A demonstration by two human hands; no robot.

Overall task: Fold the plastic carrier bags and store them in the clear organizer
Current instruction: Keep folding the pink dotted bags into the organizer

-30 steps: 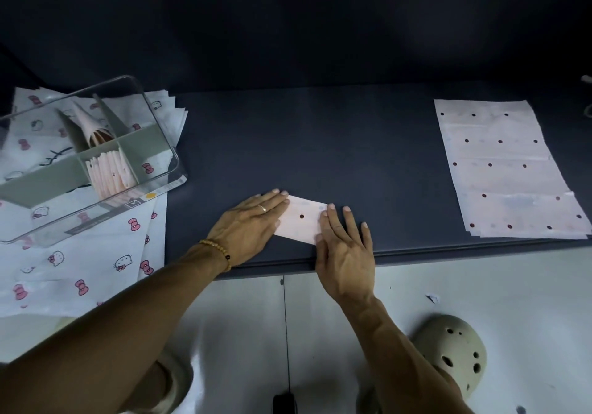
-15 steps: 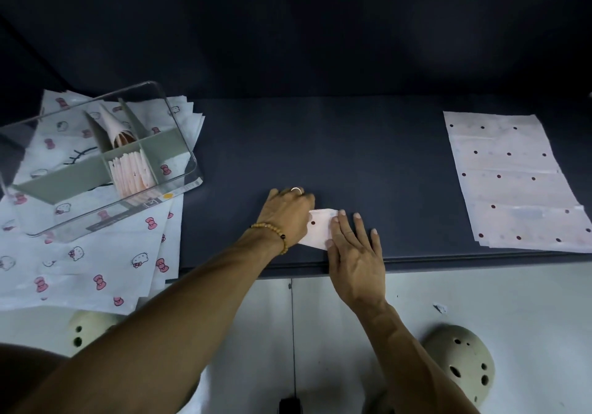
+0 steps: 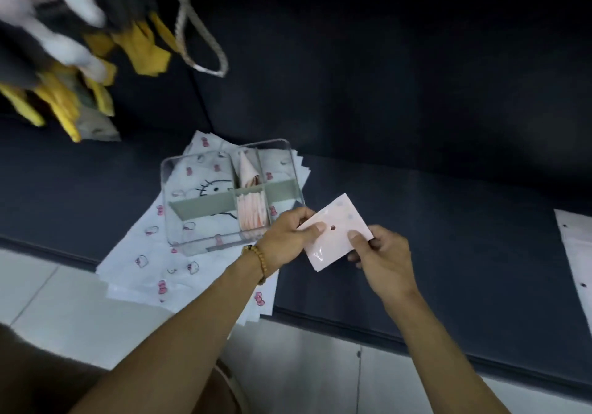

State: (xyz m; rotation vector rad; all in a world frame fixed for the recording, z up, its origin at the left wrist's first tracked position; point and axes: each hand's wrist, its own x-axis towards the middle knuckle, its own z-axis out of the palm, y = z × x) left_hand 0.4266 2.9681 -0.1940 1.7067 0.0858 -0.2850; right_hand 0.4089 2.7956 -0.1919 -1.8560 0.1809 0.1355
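Between both hands' fingers (image 3: 320, 228), folded bag (image 3: 336, 232), beside organizer (image 3: 205, 218).

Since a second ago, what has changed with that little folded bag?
The folded bag was pressed flat on the dark table; now the left hand and right hand pinch it, lifted beside the clear organizer. The organizer remains on the printed bags, folded bags still inside.
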